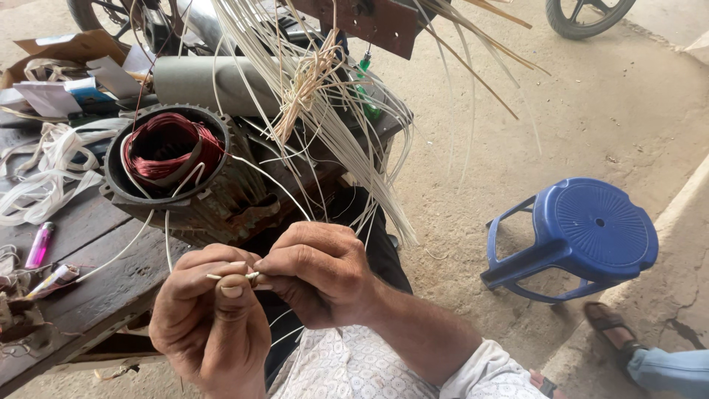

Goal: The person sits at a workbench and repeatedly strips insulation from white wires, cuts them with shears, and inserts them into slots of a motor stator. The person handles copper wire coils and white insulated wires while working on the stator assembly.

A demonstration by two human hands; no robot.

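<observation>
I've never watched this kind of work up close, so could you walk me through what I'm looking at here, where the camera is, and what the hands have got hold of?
The single picture comes from a camera worn on the person's head, looking down at their own two bare hands. The left hand and right hand meet in front of the body and pinch the end of a thin white sleeve or wire between the fingertips.

Just beyond them, on a worn wooden workbench, lies a round metal motor housing with a coil of red copper winding inside. A bundle of thin pale strips hangs above it. Loose white tape and a pink lighter also lie on the bench.

On the concrete floor to the right sits a tipped blue plastic stool, and another person's sandalled foot shows nearby.
</observation>
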